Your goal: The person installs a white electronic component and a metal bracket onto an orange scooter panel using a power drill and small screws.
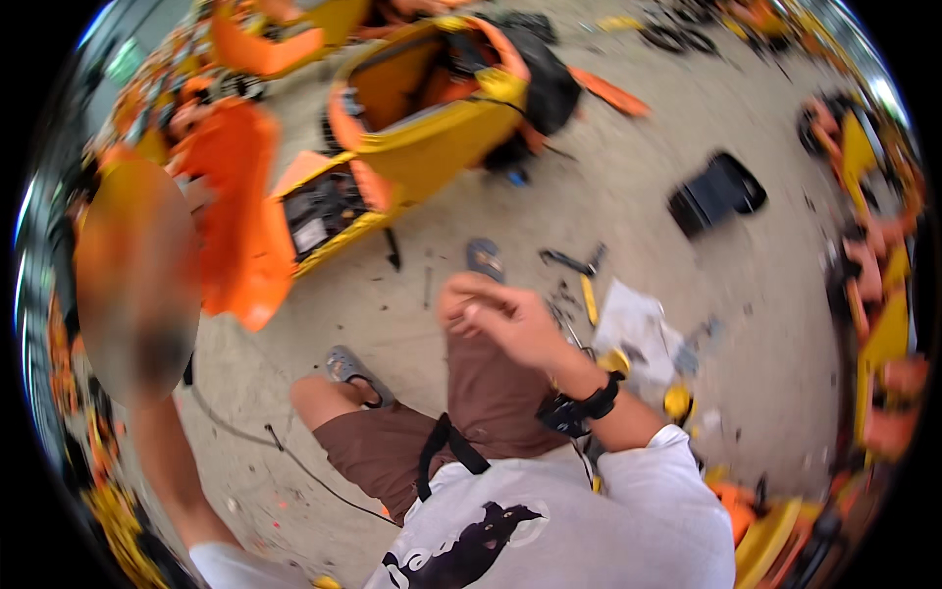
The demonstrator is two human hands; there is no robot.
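Note:
My left hand (142,294) is raised at the far left, its fingers lost behind a smeared oval patch. Nearest to it is a large orange curved panel (231,211), beside a yellow and orange vehicle body (442,137). In the body's lower end, dark parts (324,208) lie exposed in a yellow-edged compartment. My right hand (510,319) hovers over or rests at my right knee, fingers loosely curled, with nothing visible in them. A black strap (597,398) circles that wrist, close to a small black device (562,416).
A black open-topped bin (702,201) stands to the right. A dark-handled tool (574,261), a yellow tool (589,299) and a white sheet (628,319) lie on the floor. A black cable (314,478) crosses the lower left. Orange and yellow parts (863,285) line the right side.

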